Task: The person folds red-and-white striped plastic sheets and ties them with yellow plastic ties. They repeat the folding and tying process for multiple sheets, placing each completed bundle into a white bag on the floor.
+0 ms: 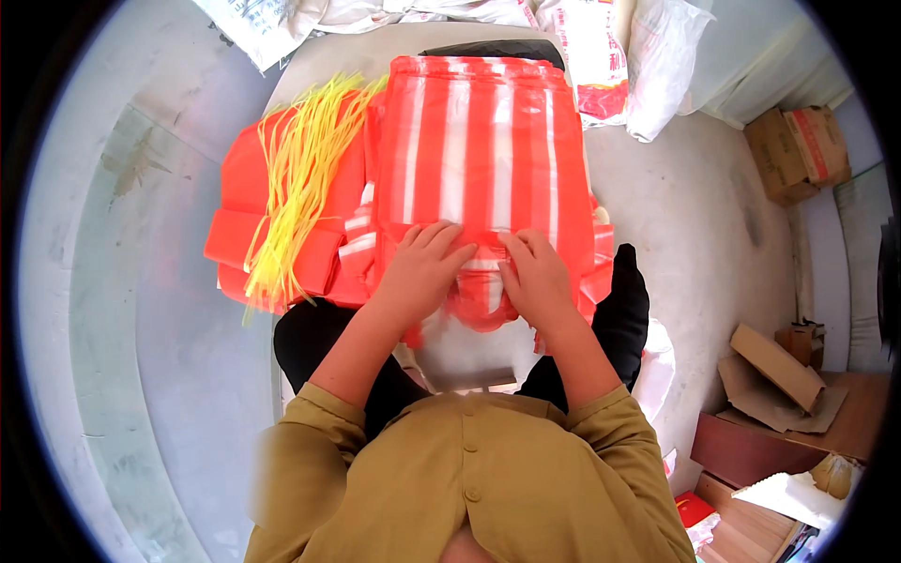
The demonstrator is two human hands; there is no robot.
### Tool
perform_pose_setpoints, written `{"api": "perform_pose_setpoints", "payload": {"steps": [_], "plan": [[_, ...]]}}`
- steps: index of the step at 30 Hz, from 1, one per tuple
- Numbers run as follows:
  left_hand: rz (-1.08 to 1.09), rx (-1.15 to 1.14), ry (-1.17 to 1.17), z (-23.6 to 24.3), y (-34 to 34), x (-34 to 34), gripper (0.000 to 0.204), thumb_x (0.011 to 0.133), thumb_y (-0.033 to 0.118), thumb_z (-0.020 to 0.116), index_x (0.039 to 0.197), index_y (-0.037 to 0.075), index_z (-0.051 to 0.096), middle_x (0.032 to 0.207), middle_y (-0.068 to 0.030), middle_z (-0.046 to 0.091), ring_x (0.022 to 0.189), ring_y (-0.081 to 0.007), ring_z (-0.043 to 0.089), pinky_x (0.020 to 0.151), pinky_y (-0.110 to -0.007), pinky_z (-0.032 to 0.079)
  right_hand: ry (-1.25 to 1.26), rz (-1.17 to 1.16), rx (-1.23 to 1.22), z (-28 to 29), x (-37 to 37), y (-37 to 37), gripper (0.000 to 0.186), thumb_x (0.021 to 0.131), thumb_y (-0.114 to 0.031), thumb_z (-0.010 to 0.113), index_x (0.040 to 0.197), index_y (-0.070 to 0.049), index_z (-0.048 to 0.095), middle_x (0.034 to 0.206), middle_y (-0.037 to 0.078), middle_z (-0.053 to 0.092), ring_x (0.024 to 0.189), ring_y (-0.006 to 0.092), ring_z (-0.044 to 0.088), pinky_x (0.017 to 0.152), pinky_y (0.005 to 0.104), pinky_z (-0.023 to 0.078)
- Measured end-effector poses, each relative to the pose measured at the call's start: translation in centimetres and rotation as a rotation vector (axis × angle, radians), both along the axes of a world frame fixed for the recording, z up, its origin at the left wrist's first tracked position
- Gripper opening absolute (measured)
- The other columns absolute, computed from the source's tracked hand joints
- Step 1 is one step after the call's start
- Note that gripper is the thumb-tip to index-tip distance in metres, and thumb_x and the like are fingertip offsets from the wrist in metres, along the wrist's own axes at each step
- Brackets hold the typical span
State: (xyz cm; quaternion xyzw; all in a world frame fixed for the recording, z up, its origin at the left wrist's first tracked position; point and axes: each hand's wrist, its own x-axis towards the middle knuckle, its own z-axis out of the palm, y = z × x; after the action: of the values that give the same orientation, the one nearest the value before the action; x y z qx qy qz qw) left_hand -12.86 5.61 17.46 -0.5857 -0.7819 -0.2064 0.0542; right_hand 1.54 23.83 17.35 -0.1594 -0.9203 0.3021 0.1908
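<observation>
A stack of red-and-white striped plastic bags [477, 150] lies before me, its stripes running away from my body. My left hand [422, 267] is at the stack's near edge, its fingers bent over the plastic and the thumb toward the middle. Opposite it, my right hand [540, 277] grips the same near edge with thumb and forefinger. Between the hands the plastic is bunched, and a loose flap hangs toward me. To the left, a bundle of thin yellow strips [305, 178] is draped over folded red plastic [246, 174].
The stack rests on a pale surface [347, 49] with a black item [497, 49] at its far end. White sacks [591, 47] lie beyond. Cardboard boxes [798, 155] stand at far right, and flattened cardboard [779, 380] lies on a brown cabinet [751, 446] nearer me.
</observation>
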Motion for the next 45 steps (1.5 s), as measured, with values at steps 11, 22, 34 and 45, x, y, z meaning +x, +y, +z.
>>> {"api": "perform_pose_setpoints", "payload": {"steps": [11,22,34,45], "plan": [[0.034,-0.119,0.003,0.8,-0.1,1.1,0.059,0.082,0.007,0.072,0.141,0.013,0.065,0.157,-0.0175,0.052,0.152,-0.0415,0.044,0.122,-0.063,0.036,0.256,0.291,0.246,-0.7,2.5,-0.7,0.019,0.08,-0.007,0.079,0.096,-0.005,0.07,0.133,0.015,0.066,0.123,0.0382,0.062,0.103,0.0509,0.052],[0.055,-0.188,-0.201,1.3,0.8,2.0,0.057,0.092,0.005,0.07,0.146,0.022,0.067,0.168,-0.0165,0.045,0.16,-0.0451,0.032,0.127,-0.061,0.029,0.288,0.157,-0.018,1.1,3.0,-0.6,0.023,0.089,-0.008,0.076,0.112,-0.005,0.075,0.13,0.016,0.069,0.119,0.0396,0.064,0.105,0.0491,0.052],[0.034,-0.125,-0.525,1.5,1.0,0.2,0.029,0.109,0.012,0.059,0.133,-0.002,0.067,0.167,-0.0119,0.049,0.161,-0.0428,0.03,0.13,-0.049,0.029,0.203,-0.206,-0.279,-0.3,7.9,6.3,0.033,0.106,-0.011,0.061,0.137,-0.002,0.065,0.135,0.021,0.067,0.128,0.0374,0.064,0.109,0.0427,0.05],[0.07,-0.107,-0.66,2.2,1.2,0.1,0.038,0.111,0.014,0.055,0.145,0.002,0.064,0.168,-0.0113,0.048,0.163,-0.04,0.029,0.131,-0.046,0.028,0.256,-0.172,-0.455,-1.4,6.4,7.2,0.042,0.112,-0.013,0.055,0.153,-0.005,0.055,0.151,0.006,0.059,0.132,0.0202,0.058,0.113,0.0321,0.044]]}}
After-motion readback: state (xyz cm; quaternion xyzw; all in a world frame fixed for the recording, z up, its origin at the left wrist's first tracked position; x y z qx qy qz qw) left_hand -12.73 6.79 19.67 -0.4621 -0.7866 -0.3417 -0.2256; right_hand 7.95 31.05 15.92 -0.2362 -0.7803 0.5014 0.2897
